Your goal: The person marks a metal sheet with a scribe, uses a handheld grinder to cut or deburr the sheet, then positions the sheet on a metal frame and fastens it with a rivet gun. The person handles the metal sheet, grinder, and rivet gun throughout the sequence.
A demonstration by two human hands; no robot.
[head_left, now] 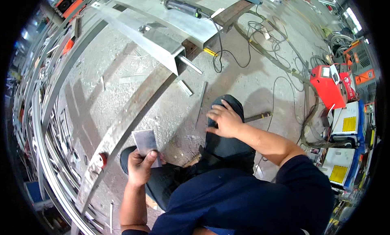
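Above my left knee, my left hand (141,167) is closed on a small rectangular metal plate (144,140), thumb pressed on its near face. The plate's lower part is partly hidden by my fingers. My right hand (224,120) lies on my right knee with its fingers spread, holding nothing. Just left of the held plate runs a long flat steel beam (136,109). On that beam, toward the near end, sits a red and white round item (100,160), perhaps a tape measure. Farther ahead, a grey metal channel (142,38) lies across the beam.
An angle grinder (180,7) rests on a metal sheet (195,28) at the far side. Cables (243,60) trail over the floor toward a red machine (328,83) at right. A hammer-like tool (258,116) lies beside my right knee. Many metal profiles (48,154) are stacked at left.
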